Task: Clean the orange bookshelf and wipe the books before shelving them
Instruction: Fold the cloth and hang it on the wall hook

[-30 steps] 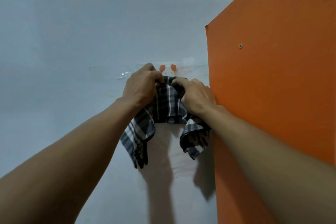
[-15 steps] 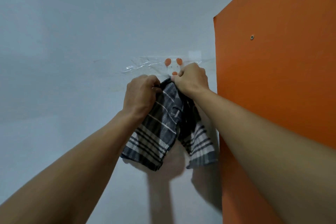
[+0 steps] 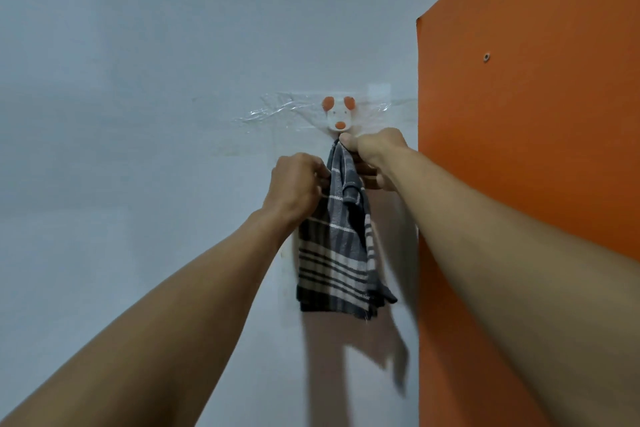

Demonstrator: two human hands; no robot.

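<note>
Gripping the striped cloth (image 3: 332, 253) at its bunched top, the right hand (image 3: 377, 152) keeps thumb and curled fingers clamped on the fabric directly under the small animal-faced hook (image 3: 338, 116) on the wall (image 3: 138, 80). The left hand (image 3: 298, 184) pinches an edge just below and left of those fingers. The rest of the cloth hangs straight down beneath both grips. The orange bookshelf (image 3: 536, 149) stands just right of the right knuckles. Whether the cloth is going on or coming off cannot be told. Either way the fabric should travel up over the hook's tip, gently, since the hook seems held only by clear tape (image 3: 273, 111) above the fingers.
</note>
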